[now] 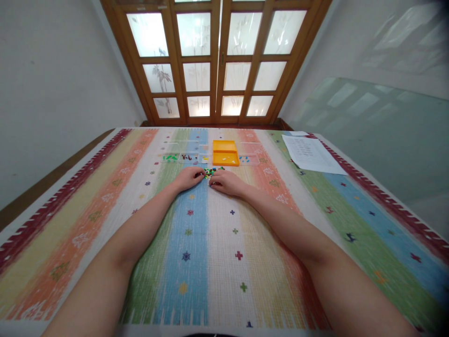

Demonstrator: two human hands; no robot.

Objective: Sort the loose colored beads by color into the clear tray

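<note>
A small pile of multicoloured pieces (209, 172), mostly green with some yellow and dark ones, lies on the striped tablecloth between my hands. My left hand (189, 179) touches the left side of the pile, thumb and fingers pinched together; anything between the tips is too small to name. On the near right side, my right hand (226, 182) rests low with its fingers curled in, and what they hold, if anything, is hidden. Just beyond the pile stands an open orange box (225, 145) with a few white pieces inside.
Left of the orange box, clear plastic boxes hold green pieces (170, 157), dark brown pieces (187, 157) and yellow pieces (205, 159). To its right, another clear box (257, 157) has blue pieces. Printed paper sheets (312, 153) lie at the far right of the table.
</note>
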